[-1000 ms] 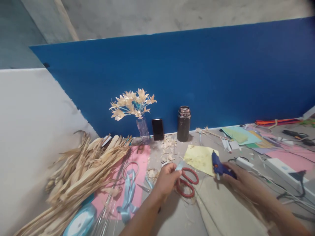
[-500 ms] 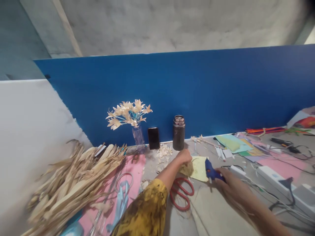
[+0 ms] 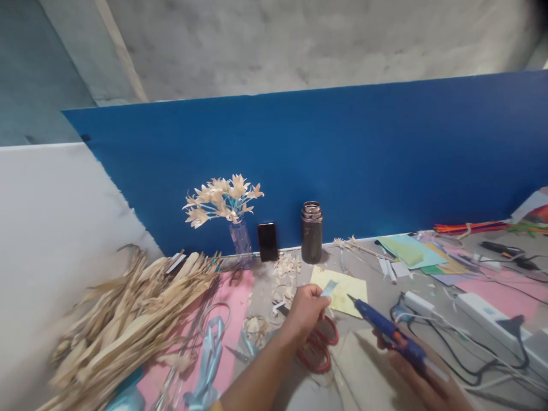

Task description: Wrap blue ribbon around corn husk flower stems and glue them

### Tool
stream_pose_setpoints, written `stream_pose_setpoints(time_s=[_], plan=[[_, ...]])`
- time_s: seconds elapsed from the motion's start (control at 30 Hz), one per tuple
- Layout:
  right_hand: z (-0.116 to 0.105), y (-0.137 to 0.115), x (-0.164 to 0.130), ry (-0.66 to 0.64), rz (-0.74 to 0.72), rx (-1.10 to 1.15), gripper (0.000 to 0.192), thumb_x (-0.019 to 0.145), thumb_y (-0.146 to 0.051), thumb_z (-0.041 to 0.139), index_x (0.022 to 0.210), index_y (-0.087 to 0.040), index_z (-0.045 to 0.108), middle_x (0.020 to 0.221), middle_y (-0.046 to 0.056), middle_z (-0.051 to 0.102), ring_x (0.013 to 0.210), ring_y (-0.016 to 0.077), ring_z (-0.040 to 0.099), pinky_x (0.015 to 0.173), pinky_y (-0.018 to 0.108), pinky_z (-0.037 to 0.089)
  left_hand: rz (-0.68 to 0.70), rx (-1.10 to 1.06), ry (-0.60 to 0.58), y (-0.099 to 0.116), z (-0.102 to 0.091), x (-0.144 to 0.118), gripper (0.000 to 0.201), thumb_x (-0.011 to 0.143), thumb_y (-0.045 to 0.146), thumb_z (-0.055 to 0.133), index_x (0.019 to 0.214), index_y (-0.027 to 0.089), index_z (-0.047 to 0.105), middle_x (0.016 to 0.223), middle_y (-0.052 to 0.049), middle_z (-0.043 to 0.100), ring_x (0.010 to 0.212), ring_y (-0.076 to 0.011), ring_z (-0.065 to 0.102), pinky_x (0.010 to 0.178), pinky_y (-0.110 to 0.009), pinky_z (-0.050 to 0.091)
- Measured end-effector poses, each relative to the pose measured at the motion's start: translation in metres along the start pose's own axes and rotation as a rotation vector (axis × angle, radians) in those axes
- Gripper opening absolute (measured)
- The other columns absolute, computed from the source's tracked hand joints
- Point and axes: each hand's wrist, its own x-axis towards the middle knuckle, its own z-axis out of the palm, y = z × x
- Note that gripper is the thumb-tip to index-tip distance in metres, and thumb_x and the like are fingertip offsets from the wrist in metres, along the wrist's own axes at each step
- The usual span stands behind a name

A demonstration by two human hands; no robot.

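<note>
My left hand [image 3: 305, 311] pinches a small pale blue piece of ribbon [image 3: 329, 287] above the red-handled scissors [image 3: 317, 346]. My right hand [image 3: 422, 377] grips a blue glue gun [image 3: 387, 330], lifted off the table with its nozzle aimed up-left toward the ribbon piece. A yellow paper sheet [image 3: 347, 290] lies just behind both hands. The glue gun's tip is a short gap from the ribbon, not touching it.
Dried husk strips [image 3: 124, 319] pile at the left over pink paper [image 3: 231, 319] with light blue ribbon [image 3: 209, 359]. A vase of husk flowers [image 3: 225, 200], a phone [image 3: 268, 241] and a dark flask [image 3: 311, 231] stand against the blue board. Cables, a power strip [image 3: 483, 308] and coloured papers lie right.
My left hand came back from the yellow sheet holding a ribbon piece. My right hand raised the glue gun from the table and tilted its nozzle toward it.
</note>
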Motion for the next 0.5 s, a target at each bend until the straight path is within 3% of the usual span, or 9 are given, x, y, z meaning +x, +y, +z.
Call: stream_pose_setpoints(time_s=[0.1, 0.23, 0.37, 0.5], plan=[[0.017, -0.011, -0.004, -0.124, -0.157, -0.025, 0.024, 0.088, -0.044, 0.061, 0.094, -0.023, 0.071, 0.089, 0.007, 0.078, 0.078, 0.0236, 0.072, 0.064, 0.025, 0.058, -0.029, -0.073, -0.021, -0.008, 0.001, -0.027, 0.017, 0.076, 0.03, 0.06, 0.068, 0.021, 0.048, 0.04, 0.01, 0.04, 0.033, -0.006, 0.029, 0.039, -0.019, 0.021], [0.022, -0.014, -0.001, -0.157, -0.16, -0.076, 0.025, 0.09, -0.044, 0.057, 0.09, -0.023, 0.07, 0.084, 0.006, 0.076, 0.074, 0.022, 0.07, 0.066, 0.027, 0.058, -0.082, -0.089, -0.062, -0.011, 0.001, -0.039, 0.016, 0.075, 0.032, 0.061, 0.069, 0.02, 0.052, 0.04, 0.008, 0.042, 0.033, -0.0064, 0.029, 0.039, -0.02, 0.021], [0.003, -0.007, -0.007, -0.135, -0.02, -0.089, 0.028, 0.088, -0.048, 0.059, 0.088, -0.024, 0.072, 0.086, 0.007, 0.077, 0.079, 0.024, 0.072, 0.07, 0.028, 0.058, -0.143, 0.001, -0.149, -0.013, -0.001, -0.036, 0.019, 0.075, 0.028, 0.064, 0.062, 0.018, 0.055, 0.036, 0.007, 0.042, 0.032, -0.0067, 0.03, 0.038, -0.021, 0.02], [-0.021, 0.0, 0.004, -0.056, 0.162, -0.097, 0.037, 0.081, -0.056, 0.063, 0.092, -0.023, 0.076, 0.094, 0.008, 0.078, 0.087, 0.0272, 0.072, 0.076, 0.03, 0.058, -0.16, 0.162, -0.143, -0.005, -0.006, -0.004, 0.027, 0.082, 0.021, 0.063, 0.058, 0.017, 0.052, 0.039, 0.008, 0.041, 0.035, -0.0059, 0.032, 0.039, -0.021, 0.023]])
